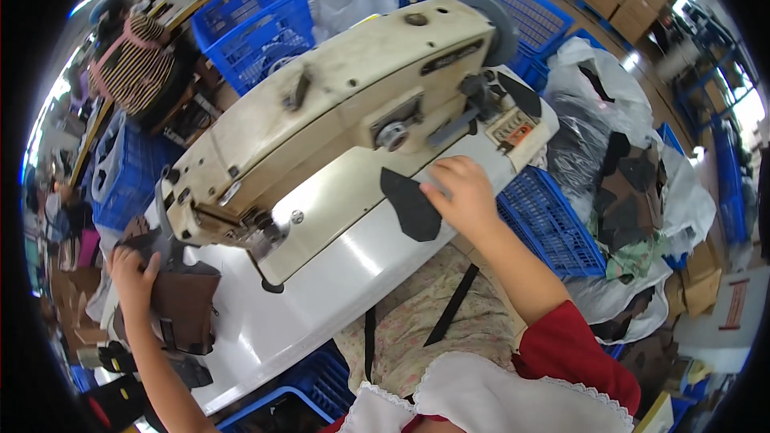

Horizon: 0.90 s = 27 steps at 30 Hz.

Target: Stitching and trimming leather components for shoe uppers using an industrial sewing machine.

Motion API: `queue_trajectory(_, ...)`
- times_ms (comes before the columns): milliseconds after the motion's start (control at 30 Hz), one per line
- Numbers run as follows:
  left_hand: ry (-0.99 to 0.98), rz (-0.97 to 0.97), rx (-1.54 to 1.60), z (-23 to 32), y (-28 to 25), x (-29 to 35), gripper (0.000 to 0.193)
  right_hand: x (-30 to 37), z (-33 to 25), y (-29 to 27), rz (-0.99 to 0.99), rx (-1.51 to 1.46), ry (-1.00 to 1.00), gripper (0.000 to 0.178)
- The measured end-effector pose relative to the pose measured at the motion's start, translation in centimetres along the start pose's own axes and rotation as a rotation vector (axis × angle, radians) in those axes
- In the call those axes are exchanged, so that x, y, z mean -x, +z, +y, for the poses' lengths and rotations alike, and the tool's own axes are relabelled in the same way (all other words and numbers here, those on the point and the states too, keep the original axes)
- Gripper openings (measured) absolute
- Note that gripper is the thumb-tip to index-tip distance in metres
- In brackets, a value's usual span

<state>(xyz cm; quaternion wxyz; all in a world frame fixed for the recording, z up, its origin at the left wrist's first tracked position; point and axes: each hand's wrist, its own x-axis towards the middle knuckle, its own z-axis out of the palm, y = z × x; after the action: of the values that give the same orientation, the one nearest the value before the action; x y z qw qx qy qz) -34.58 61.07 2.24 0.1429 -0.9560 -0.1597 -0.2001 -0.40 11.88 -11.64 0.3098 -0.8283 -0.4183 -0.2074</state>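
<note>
My right hand [463, 199] is over the front edge of the sewing machine's [321, 104] bed, fingers curled. Its thumb overlaps a flat black piece [411, 207] with a pointed upper corner, which seems gripped at its right edge. At the left end of the white table [361, 248], below the machine's needle end, my left hand [132, 277] curls its fingers over dark grey material [140, 239]. Just right of that hand is a brown panel [186, 305] with a dark edge. What lies under the left fingers is hidden.
Another black piece [520, 95] lies at the machine's right end, by the handwheel [491, 28]. Blue crates [549, 224] and plastic bags of scraps [601, 96] stand to the right. A person in a striped top [136, 64] sits at far left.
</note>
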Motion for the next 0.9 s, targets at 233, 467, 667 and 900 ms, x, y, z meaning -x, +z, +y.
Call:
queue_trajectory(233, -0.016, 0.084, -0.008, 2.8, -10.7, 2.2, 0.041, -0.4, 13.9, -7.7, -0.174, 0.245, 0.066, 0.038)
queue_trajectory(467, -0.233, -0.015, 0.157, 13.3, -12.7, 6.0, 0.043, -1.0, 18.7, -7.6, -0.356, -0.068, 0.156, 0.012)
queue_trajectory(667, -0.246, -0.009, 0.217, 18.6, -10.9, 7.7, 0.039, -0.8, 22.1, -6.3, -0.427, 0.107, 0.044, 0.015)
queue_trajectory(900, -0.253, 0.114, 0.195, 21.2, -9.6, 9.9, 0.042, 0.3, 10.7, -6.6, -0.050, -0.536, 0.338, 0.024)
